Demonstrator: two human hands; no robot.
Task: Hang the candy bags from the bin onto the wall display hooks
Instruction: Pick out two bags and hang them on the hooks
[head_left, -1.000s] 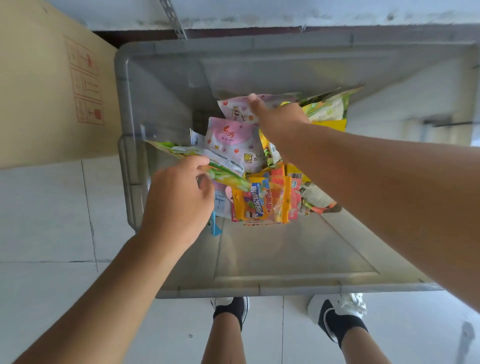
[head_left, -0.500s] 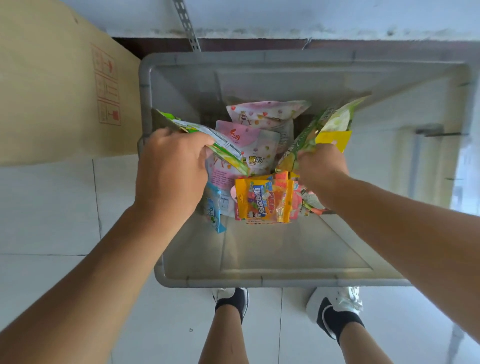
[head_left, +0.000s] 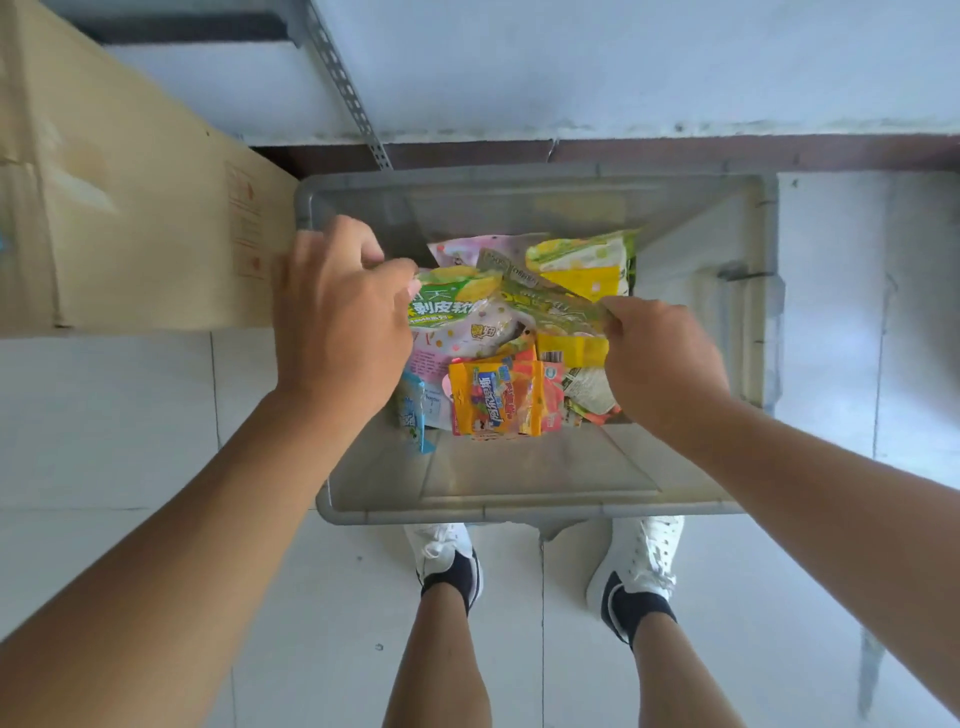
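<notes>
a second ago the right hand (head_left: 662, 358) was stretched to the pink bag (head_left: 467, 248) at the far side. it has since drawn back to the 3 o'clock side of the pile. the green bag (head_left: 449, 304) in the left hand (head_left: 340, 332), edge-on half a second ago, has turned so that its printed face shows.

the left hand's fingers curl round that bag's left end, gripping it at about 9 o'clock of the heap. the right hand is closed too, thumb and fingers pinching the corner of an olive-green bag (head_left: 550, 309). this bag lies across the top of the pile toward the left hand's bag. the two meet near the middle, and which lies on top i cannot tell.

the other candy bags sit in the grey bin (head_left: 519, 512), bunched toward its 12 o'clock end. the pink bag is at the back and a yellow-and-green bag (head_left: 582, 260) lies at 1 o'clock. an orange bag (head_left: 488, 400) is at 6 o'clock of the heap, with a small blue packet (head_left: 413, 415) at 7 o'clock.

the bin stands on white floor tiles (head_left: 104, 415) with thin grey joints. its far rim is near a brown skirting strip (head_left: 675, 153) at the foot of a pale wall (head_left: 623, 62). a slotted metal rail (head_left: 343, 83) runs up that wall at 11 o'clock. a cardboard box (head_left: 130, 218) stands at 9 to 10 o'clock, just beside the bin's far left corner. the person's white shoes (head_left: 441, 551) stand on the tiles at 6 o'clock, just beside the near rim.
</notes>
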